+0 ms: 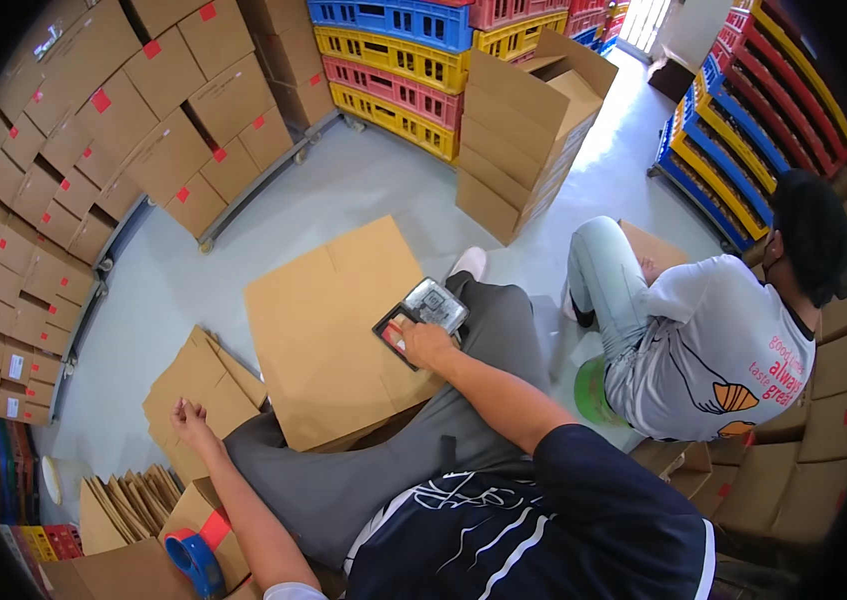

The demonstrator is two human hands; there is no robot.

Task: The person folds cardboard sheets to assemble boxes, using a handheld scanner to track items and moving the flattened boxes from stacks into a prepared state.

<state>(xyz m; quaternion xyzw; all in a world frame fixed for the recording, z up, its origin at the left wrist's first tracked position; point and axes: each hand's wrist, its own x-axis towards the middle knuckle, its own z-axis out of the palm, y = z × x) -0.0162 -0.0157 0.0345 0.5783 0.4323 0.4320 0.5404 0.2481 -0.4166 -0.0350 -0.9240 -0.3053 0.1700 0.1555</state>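
A shallow black case [384, 345] with a raised, shiny clear lid [435, 304] sits on the closed top of a cardboard box [329, 320] in front of me. My right hand [426, 345] reaches into this case, its fingers closed around something small that they mostly cover. Red and tan show by the fingertips, but the kind of thing is hidden. Off to the left, my left hand [192, 422] is raised over folded cardboard pieces [206, 375]. Its fingers are curled together in a pinch, and I cannot make out whether anything is between them.
A blue tape dispenser [194, 562] with red tape lies lower left, near upright folded cartons [129, 505]. A tall open carton [514, 150] stands ahead. Stacked boxes [114, 110] and coloured crates [399, 75] line the room. A seated co-worker [714, 320] is close on my right.
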